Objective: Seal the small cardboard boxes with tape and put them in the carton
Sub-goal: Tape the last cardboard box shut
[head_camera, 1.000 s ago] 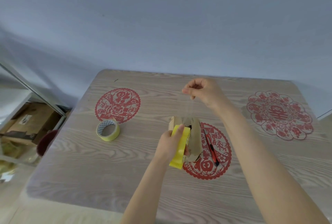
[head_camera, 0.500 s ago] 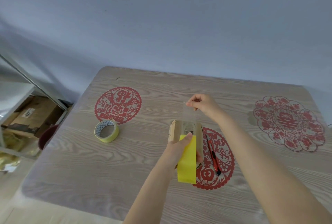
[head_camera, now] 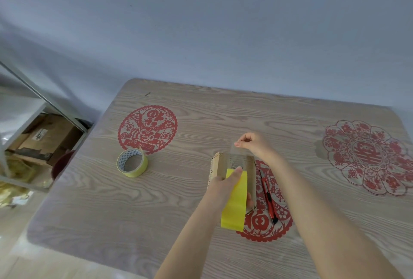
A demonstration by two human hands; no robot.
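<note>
A small brown cardboard box (head_camera: 220, 163) lies on the wooden table (head_camera: 156, 200) near its middle. My left hand (head_camera: 223, 186) grips a yellow tape roll (head_camera: 235, 202) held over the box's near end, thumb on the roll's top edge. A clear strip of tape (head_camera: 238, 156) runs from the roll across the box top to my right hand (head_camera: 252, 144), which pinches the strip's free end just past the box's far edge. The box's near part is hidden behind the roll and my left hand.
A second yellow tape roll (head_camera: 132, 162) lies flat to the left. A red utility knife (head_camera: 268, 198) lies right of the box on a red paper cutout (head_camera: 266, 227). Two more cutouts (head_camera: 147, 128) decorate the table. Brown cartons (head_camera: 49, 135) sit on a low shelf at left.
My right hand has come down and toward the box with the tape end, shortening the stretched strip. My left hand turned the yellow roll so its broad band faces me.
</note>
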